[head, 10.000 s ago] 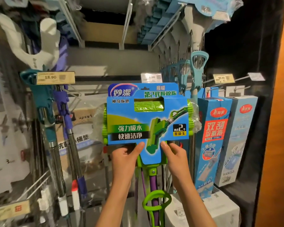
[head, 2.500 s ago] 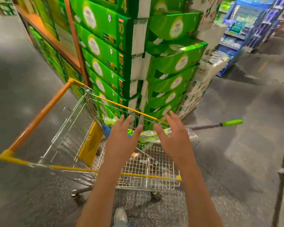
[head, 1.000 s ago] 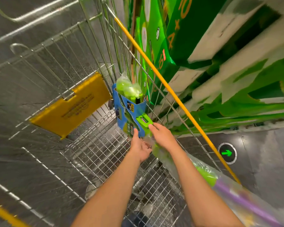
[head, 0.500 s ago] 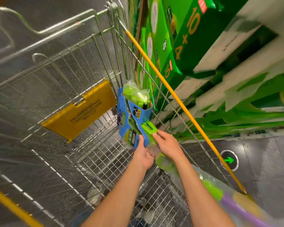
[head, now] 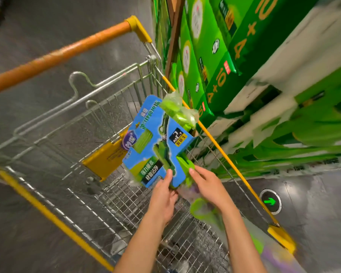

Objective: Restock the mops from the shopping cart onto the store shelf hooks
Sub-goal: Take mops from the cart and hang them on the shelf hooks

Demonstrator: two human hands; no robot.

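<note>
Mop [head: 158, 148] held over the shopping cart [head: 98, 123], head end up and away from the person — blue card sleeve and bagged green sponge tilted toward the cart's far right rim. Long axis runs from that head down and back past the right forearm; the handle end is a green-purple blur low at the near right corner of the cart.

Left hand [head: 163, 196] grips the lower edge of the card sleeve, thumb laid on its face. Right hand [head: 207, 186] curls round the green neck just beside it. Both hands sit at the head end, so the long tail hangs unsupported.

Judgement: the lift must clear the cart's yellow-edged right rim. Green cartons [head: 234, 56] stand close beyond that rim — a swing of the handle could strike them. A yellow flap [head: 104, 160] hangs inside the cart, left of the mop.
</note>
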